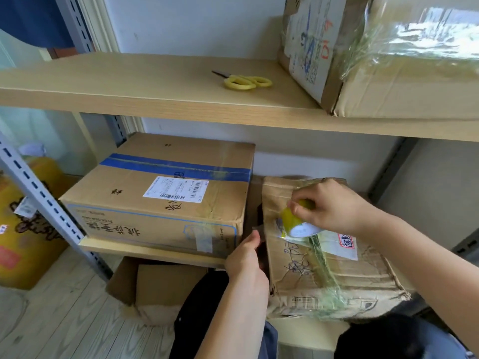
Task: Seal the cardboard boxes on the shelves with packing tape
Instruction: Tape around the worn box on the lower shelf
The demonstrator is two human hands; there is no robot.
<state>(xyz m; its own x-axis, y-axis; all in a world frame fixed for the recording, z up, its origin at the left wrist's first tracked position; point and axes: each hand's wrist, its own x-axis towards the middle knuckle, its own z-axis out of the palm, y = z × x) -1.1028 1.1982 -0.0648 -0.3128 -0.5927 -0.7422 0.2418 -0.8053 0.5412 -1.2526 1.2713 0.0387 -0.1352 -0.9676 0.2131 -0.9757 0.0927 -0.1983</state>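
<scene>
Taping the crumpled box [329, 275]
Right hand [334, 208] grips the tape roll [295, 224] on top; left hand [246, 257], fingers straight, braces its left side.

the scissors [247, 81] on the far shelf have yellow handles. the brown box [166, 193] on the left carries a blue tape band and a white barcode label. the tape roll [295, 224] is yellowish with a white core. the worn box [324, 268] on the right is brown, with a red-and-white sticker.
</scene>
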